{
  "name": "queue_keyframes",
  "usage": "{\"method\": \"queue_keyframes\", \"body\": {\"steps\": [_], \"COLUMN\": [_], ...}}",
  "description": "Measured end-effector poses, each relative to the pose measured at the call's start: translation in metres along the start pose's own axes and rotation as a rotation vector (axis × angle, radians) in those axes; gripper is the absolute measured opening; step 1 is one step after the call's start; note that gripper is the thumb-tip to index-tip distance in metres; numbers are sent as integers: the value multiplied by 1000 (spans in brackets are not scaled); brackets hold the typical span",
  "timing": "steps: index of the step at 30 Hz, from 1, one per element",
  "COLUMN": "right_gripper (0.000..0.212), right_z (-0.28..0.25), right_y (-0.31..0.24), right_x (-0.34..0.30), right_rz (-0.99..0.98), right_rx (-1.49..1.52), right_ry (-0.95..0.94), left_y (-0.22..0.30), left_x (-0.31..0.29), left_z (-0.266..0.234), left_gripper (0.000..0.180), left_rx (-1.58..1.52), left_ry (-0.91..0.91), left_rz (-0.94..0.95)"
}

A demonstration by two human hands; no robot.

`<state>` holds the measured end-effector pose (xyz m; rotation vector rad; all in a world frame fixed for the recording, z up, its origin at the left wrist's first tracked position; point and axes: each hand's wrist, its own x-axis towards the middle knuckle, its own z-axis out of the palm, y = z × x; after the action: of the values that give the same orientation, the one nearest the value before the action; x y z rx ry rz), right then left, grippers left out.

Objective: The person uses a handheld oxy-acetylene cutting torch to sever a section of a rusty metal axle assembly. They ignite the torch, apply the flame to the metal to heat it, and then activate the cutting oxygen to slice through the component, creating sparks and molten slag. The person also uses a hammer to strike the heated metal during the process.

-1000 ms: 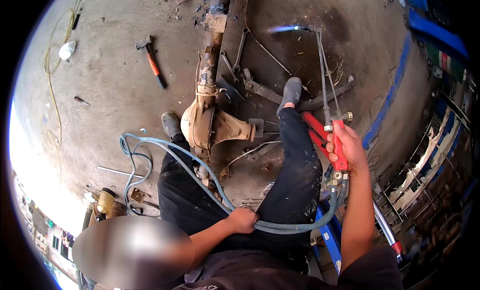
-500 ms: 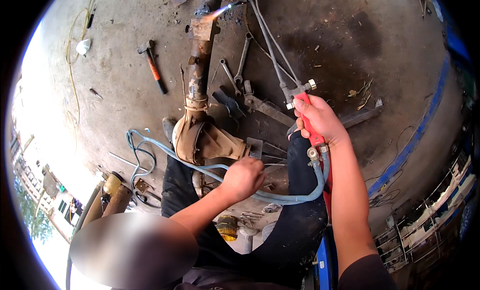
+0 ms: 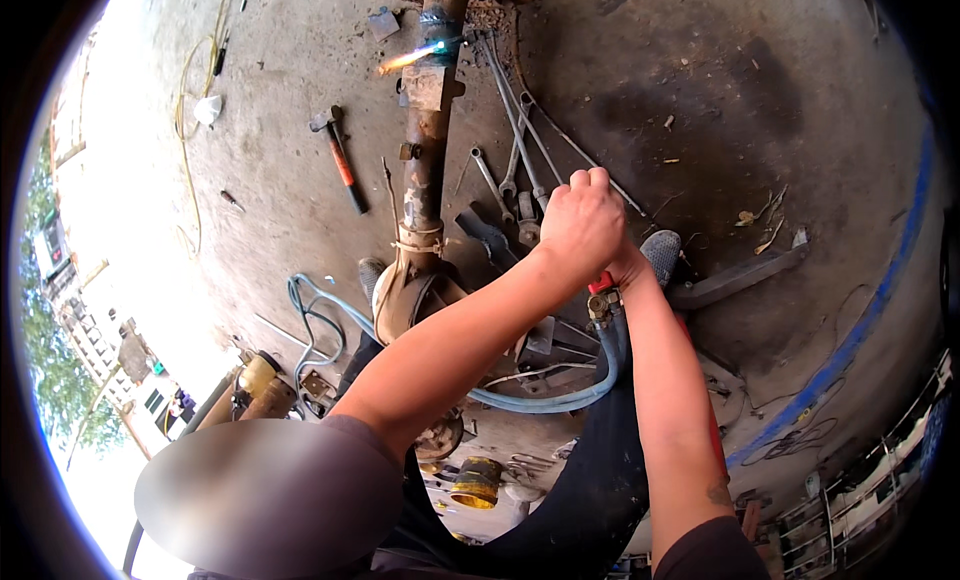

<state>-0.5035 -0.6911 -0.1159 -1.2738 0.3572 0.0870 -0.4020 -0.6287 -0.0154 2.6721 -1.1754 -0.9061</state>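
Note:
A gas cutting torch (image 3: 602, 283) with a red handle and long metal tubes is in my right hand (image 3: 629, 264), whose fingers are closed and mostly hidden. Over the front of the handle, my left hand (image 3: 583, 218) is closed at the valve area, its fingertips out of sight. From the torch tip burns a flame (image 3: 412, 57) pointing left, across a rusty axle tube (image 3: 428, 145) near a scorched bluish band. The tube widens into an axle housing (image 3: 395, 300) between my legs, partly behind my left forearm. Blue hoses (image 3: 560, 404) run from the handle's rear.
An orange-handled hammer (image 3: 343, 165) lies left of the tube. Wrenches (image 3: 489, 183) and a metal bar (image 3: 745, 273) lie to its right. A yellow cylindrical part (image 3: 476, 483) sits between my legs. A blue line (image 3: 850, 360) crosses the floor at right.
My left hand has moved up and right from beside the housing onto the torch near my right hand. The torch tip and flame have shifted slightly left and down in the picture as the view moved.

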Motion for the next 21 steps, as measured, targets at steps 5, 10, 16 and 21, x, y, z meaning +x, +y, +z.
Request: {"method": "queue_keyframes", "body": {"steps": [5,10,16,21], "right_gripper": [36,38,30,30], "right_z": [-13,-24,-22,-19], "right_y": [10,10,-3,3], "right_x": [-3,-3,9,4], "right_rz": [455,685,725,705], "right_rx": [379,709,569,483], "right_ry": [-234,-211,-200,-146], "left_y": [-10,-4,-9,-10], "left_x": [17,36,50,52], "left_z": [22,31,28,23], "left_gripper": [26,26,27,25], "left_rx": [10,-3,16,14], "left_ry": [-62,-146,-268,-323], "left_rz": [-86,-108,-171,-150]}}
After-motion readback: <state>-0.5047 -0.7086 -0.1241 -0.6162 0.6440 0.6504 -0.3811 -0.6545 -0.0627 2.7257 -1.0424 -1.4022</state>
